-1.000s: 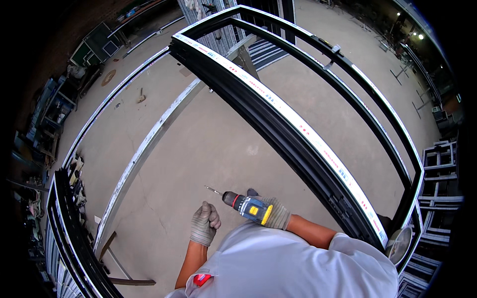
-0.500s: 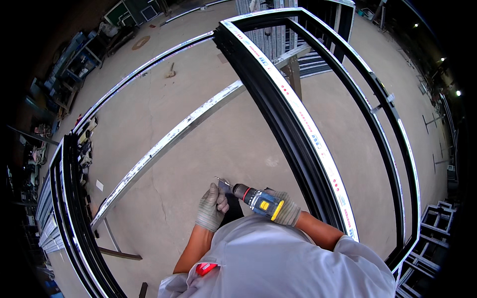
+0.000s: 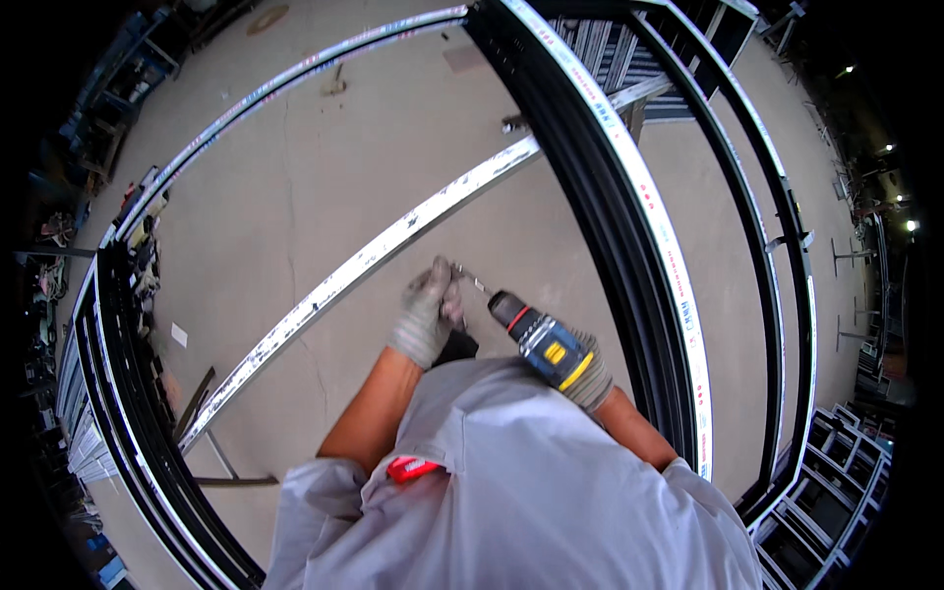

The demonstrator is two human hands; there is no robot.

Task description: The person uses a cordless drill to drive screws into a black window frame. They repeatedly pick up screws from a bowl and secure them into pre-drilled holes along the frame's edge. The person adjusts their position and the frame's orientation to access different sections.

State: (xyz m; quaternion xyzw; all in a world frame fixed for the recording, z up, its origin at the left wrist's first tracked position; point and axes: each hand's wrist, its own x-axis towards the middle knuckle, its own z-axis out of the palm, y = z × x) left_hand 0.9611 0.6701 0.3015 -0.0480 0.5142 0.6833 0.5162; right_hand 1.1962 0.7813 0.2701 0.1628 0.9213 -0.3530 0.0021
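My right hand (image 3: 592, 378), in a striped work glove, is wrapped round a blue and yellow cordless drill (image 3: 547, 346) with a black chuck. A thin bit (image 3: 478, 285) sticks out of the chuck towards my left hand. My left hand (image 3: 427, 313), also gloved, is closed with its thumb and fingers pinched by the bit's tip. Whatever lies between those fingertips is too small to make out. Both hands are in front of my body, inside a large black and white frame (image 3: 629, 211) whose thick black bar runs along my right side.
A scuffed metal beam (image 3: 393, 229) crosses beneath the frame, ahead of my hands. More black profiles (image 3: 147, 413) run along the left. Smaller frames (image 3: 831, 492) stand at the lower right. A workbench (image 3: 133, 79) with clutter is at the far left.
Both hands and the drill have moved forward, away from my body. The drill's bit now shows more plainly by the left fingertips. The view has shifted over the frame.
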